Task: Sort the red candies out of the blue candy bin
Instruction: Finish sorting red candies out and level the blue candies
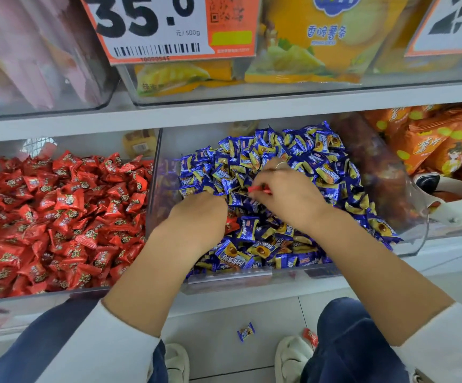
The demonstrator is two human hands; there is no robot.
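Nearest, on the floor below both hands, lie two stray candies: one blue floor candy (246, 331) between the two shoes, and one red floor candy (310, 336) against the right shoe (290, 357); the left shoe (176, 362) sits beside it. Above them both forearms reach out of white sleeves into the blue candy bin (252, 280), a clear tub heaped with blue-and-yellow wrapped candies too many to count. The left hand (199, 217) is buried knuckles-up in the heap, its fingers curled down under the wrappers, so whether they hold anything cannot be told. Just right of that wrist a red candy (231, 223) shows partly among the blue ones. The right hand (285, 189), with a ring on one finger, has its fingers (275, 168) curled close and pinches a second red candy, the pinched red candy (260, 189), seen edge-on as a thin strip, its long axis running left to right and its free end pointing toward the left hand. That makes two red candies visible inside the blue bin. Left of the left hand, past the clear wall, stands the red candy bin (58, 294), full of red wrappers. Right of the right hand lies a white scoop (451, 200). Farther off, above the fingers, a price tag (152, 26) hangs on the upper shelf.
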